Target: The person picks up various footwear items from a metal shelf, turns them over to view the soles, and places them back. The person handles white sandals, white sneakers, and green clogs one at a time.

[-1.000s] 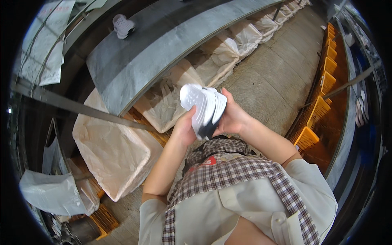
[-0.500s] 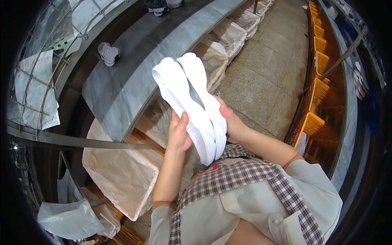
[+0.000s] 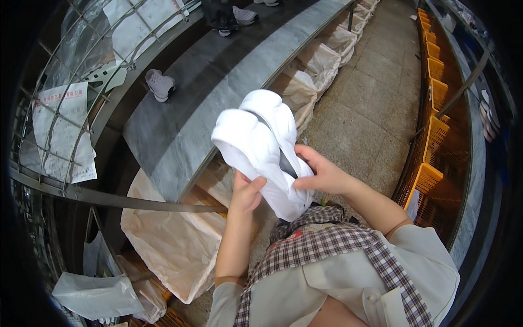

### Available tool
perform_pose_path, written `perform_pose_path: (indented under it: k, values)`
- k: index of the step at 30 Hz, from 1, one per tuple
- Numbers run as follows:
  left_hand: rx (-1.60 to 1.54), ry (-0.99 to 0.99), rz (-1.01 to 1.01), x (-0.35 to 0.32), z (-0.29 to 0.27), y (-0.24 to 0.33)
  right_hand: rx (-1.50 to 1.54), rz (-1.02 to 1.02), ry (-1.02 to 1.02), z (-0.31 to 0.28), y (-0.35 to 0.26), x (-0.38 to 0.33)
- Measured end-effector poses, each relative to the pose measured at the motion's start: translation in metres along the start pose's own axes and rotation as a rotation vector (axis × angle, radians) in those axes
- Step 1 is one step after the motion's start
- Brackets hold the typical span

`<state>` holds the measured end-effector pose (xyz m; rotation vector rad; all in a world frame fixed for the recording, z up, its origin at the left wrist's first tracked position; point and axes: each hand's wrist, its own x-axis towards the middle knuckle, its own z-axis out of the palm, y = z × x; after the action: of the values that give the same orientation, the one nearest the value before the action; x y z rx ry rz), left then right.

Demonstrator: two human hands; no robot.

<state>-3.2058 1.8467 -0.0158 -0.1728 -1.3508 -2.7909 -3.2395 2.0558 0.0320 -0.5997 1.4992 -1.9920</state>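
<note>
A pair of white shoe soles, side by side, is held in front of my body between my two hands. The left sole (image 3: 245, 140) has raised side walls, and its far end is turned up into view. Against it leans the right sole (image 3: 286, 125), with a grey inner face showing in the gap. My left hand (image 3: 248, 192) is closed on the near part of the left sole, thumb on top and fingers mostly hidden beneath. My right hand (image 3: 326, 173) grips the right sole's outer edge, its thumb over the near part.
Beyond the soles runs a grey bench (image 3: 188, 133) beside a dark strip bearing a pale shoe (image 3: 160, 85). A metal bar (image 3: 163, 205) crosses above a cloth-lined bin (image 3: 171, 248). Yellow crates (image 3: 427, 179) line the right side. A sheet of paper (image 3: 64, 133) hangs on wire mesh at left.
The soles have tilted, so their far ends look broader and sit lower in view. My right thumb has come over onto the right sole. The surroundings have shifted slightly right and down.
</note>
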Motion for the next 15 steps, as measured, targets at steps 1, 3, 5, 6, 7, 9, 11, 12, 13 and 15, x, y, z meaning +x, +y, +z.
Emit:
perform_pose_path:
  k: [1, 3, 5, 6, 7, 9, 11, 12, 13, 15]
  values:
    - [0.027, -0.01, 0.001, 0.0, -0.002, 0.001, -0.122, -0.025, -0.022, -0.001, -0.002, 0.001]
    - [0.095, -0.019, 0.014, 0.0, -0.007, 0.002, -0.193, -0.014, -0.056, -0.003, -0.006, 0.004]
    - [0.151, -0.027, -0.006, 0.0, -0.012, 0.003, -0.26, -0.028, -0.101, -0.005, -0.008, 0.005]
    - [0.189, -0.026, -0.021, 0.001, -0.015, 0.004, -0.313, -0.058, -0.094, -0.006, -0.008, 0.006]
    - [0.232, -0.02, -0.036, 0.002, -0.018, 0.005, -0.355, -0.049, -0.102, -0.008, -0.008, 0.007]
    - [0.277, -0.005, -0.064, 0.004, -0.022, 0.005, -0.448, -0.054, -0.11, -0.013, -0.007, 0.008]
    - [0.321, -0.022, -0.06, 0.006, -0.023, 0.006, -0.422, -0.07, -0.104, -0.017, -0.004, 0.008]
    - [0.368, -0.016, -0.058, 0.008, -0.023, 0.006, -0.421, -0.063, -0.108, -0.019, -0.003, 0.009]
    - [0.332, 0.002, -0.09, 0.007, -0.023, 0.008, -0.428, -0.049, -0.101, -0.021, -0.002, 0.01]
    - [0.179, 0.007, -0.112, 0.008, -0.016, 0.006, -0.458, -0.049, -0.103, -0.024, -0.002, 0.009]
